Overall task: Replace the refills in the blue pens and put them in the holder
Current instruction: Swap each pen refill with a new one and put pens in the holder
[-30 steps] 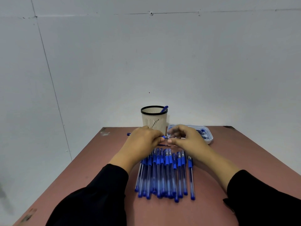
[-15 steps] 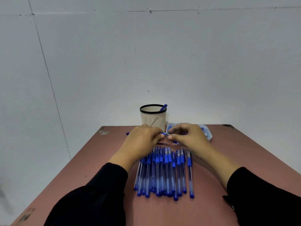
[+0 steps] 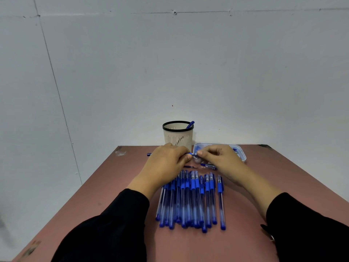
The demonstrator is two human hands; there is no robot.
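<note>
My left hand [image 3: 166, 163] grips a blue pen [image 3: 149, 154] lying crosswise; its tail sticks out to the left of the hand. My right hand [image 3: 221, 159] pinches that pen's tip end, where the two hands meet. Several blue pens [image 3: 190, 197] lie side by side on the table below my hands. A beige slotted holder [image 3: 178, 136] with a black rim stands behind my left hand, with one blue pen [image 3: 190, 124] in it. A loose pen part [image 3: 208, 166] lies under my right hand.
A clear plastic tray [image 3: 242, 155] with small blue parts sits behind my right hand, to the right of the holder. The reddish-brown table [image 3: 113, 186] ends against a white wall. Both my sleeves are black.
Both hands stayed together on the crosswise pen. My right hand's fingers, spread and blurred a second ago, have closed onto the pen's tip end.
</note>
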